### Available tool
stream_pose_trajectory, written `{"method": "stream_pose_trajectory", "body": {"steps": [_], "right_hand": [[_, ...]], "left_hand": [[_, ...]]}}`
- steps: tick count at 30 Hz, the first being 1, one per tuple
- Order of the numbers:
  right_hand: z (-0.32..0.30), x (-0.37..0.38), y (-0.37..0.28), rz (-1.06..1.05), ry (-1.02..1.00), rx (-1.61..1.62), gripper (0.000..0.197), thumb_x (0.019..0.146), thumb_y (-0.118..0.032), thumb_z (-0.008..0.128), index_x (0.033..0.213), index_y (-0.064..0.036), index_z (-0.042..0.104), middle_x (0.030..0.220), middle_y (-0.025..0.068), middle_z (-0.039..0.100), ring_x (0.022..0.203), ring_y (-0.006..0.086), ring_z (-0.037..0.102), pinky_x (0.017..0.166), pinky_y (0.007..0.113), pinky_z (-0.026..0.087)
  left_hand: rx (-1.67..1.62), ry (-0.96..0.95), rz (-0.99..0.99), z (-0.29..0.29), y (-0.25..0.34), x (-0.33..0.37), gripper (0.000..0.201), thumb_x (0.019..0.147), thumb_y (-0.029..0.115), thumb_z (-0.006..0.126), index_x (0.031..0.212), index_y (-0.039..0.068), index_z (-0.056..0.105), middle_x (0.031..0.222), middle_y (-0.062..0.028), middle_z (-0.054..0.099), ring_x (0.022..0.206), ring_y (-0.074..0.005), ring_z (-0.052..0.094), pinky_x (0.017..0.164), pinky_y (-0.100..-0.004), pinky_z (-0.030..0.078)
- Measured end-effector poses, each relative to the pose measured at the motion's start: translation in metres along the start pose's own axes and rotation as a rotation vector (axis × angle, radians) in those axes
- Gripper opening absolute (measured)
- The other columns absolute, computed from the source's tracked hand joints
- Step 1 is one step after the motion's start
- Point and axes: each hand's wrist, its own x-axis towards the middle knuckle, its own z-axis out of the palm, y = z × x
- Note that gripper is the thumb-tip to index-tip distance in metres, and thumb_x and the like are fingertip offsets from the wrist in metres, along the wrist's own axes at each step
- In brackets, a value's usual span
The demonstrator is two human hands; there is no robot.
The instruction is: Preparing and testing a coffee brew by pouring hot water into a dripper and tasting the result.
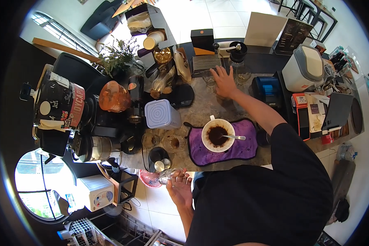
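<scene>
My left hand (180, 190) is below the counter's near edge, its fingers closed round a clear glass (165, 176). My right arm stretches across to the counter's far side, where my right hand (224, 82) hovers with fingers spread, next to a clear glass (209, 80) and a slatted drip tray (208, 62). Another clear glass (243, 74) stands right of that hand. Between my arms, a white cup (207, 143) with dark brown liquid and a spoon (235, 137) in it rests on a purple cloth (246, 141).
Left of the cup are a lidded plastic tub (162, 114), a small glass with brown residue (174, 143) and a black scale (182, 96). A hand grinder (236, 51) stands at the back. To the right are a blue-and-black printer (267, 91) and a white bin (302, 67).
</scene>
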Motion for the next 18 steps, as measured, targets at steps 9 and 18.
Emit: {"method": "stream_pose_trajectory", "body": {"steps": [9,18], "right_hand": [[0.007,0.007,0.015,-0.07,0.002,0.015,0.084,0.081,-0.029,0.07,0.153,-0.0142,0.029,0.149,0.0169,0.037,0.143,0.0332,0.03,0.114,0.07,0.011],[0.004,0.012,0.02,-0.054,-0.03,0.024,0.085,0.082,-0.03,0.074,0.153,-0.0184,0.028,0.151,0.0162,0.034,0.145,0.033,0.026,0.114,0.071,0.011]], "left_hand": [[0.004,-0.045,-0.011,0.002,0.001,0.001,0.061,0.087,0.058,0.06,0.118,0.005,0.059,0.12,-0.012,0.061,0.101,-0.0217,0.057,0.089,-0.0356,0.045],[-0.025,-0.065,-0.028,0.001,-0.001,0.002,0.058,0.087,0.053,0.065,0.118,0.005,0.058,0.124,-0.0172,0.058,0.102,-0.0245,0.058,0.088,-0.0365,0.048]]}}
